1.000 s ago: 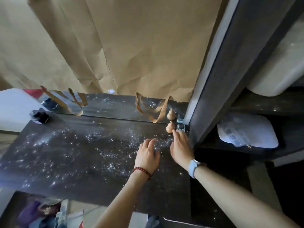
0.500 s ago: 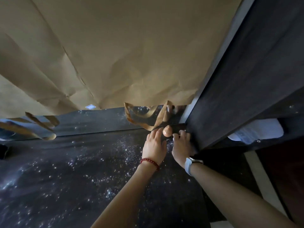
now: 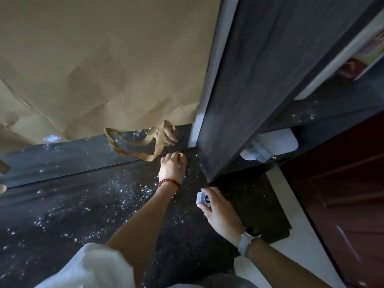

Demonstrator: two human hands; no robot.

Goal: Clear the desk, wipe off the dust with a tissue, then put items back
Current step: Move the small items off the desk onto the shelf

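The dark desk top [image 3: 87, 206] is speckled with white dust. At its back right corner my left hand [image 3: 171, 168], with a red bead bracelet, is closed around a small tan gourd-shaped ornament [image 3: 182, 156]; only its tip shows between the fingers. My right hand [image 3: 218, 210], with a pale watch on the wrist, holds a small clear faceted jar with a dark top [image 3: 203, 198] near the desk's right edge, lifted off the surface.
Crumpled brown paper [image 3: 104, 65] covers the mirror behind the desk, with a torn strip [image 3: 143, 146] curling down. A dark cabinet panel [image 3: 245, 96] rises at the right, with shelves and a white packet [image 3: 270, 146] beyond. A white sleeve [image 3: 89, 267] sits low in view.
Both hands were together at the corner by the ornament. Now the right hand has drawn back toward me with the small jar, and the left hand has closed over the gourd ornament.
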